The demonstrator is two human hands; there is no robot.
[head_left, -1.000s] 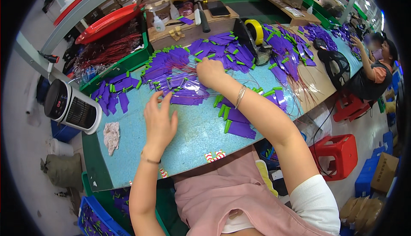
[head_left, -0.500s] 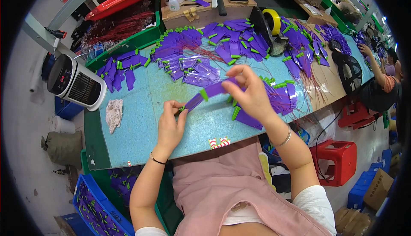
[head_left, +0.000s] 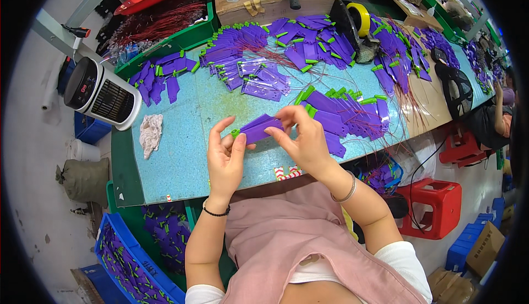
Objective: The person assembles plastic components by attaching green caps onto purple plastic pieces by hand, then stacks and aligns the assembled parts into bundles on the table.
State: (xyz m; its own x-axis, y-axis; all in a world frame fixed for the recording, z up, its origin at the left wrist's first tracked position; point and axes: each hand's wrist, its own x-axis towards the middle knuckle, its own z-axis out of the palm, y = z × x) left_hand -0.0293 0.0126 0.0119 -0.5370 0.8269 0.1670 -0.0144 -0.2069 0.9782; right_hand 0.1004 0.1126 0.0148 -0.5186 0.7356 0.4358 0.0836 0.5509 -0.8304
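Both hands have come back from the piles and now meet just above the near edge of the blue surface (head_left: 182,155). The left hand (head_left: 226,158) pinches the green end of a purple tag (head_left: 259,128), and the right hand (head_left: 306,138) grips its other end. A moment ago the right hand carried it alone. Beyond the tag lie more purple tags (head_left: 259,78), with a small fan (head_left: 102,92) off to its left.

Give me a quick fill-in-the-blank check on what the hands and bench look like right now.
1. Both hands hold a flat ____ plastic tag with a green end above the table.
2. The left hand wears a thin ____ wristband.
3. The crumpled white rag lies on the light blue table mat, to the ____ of the left hand.
4. The right hand wears a ____ bangle.

Missing words: purple; black; left; silver
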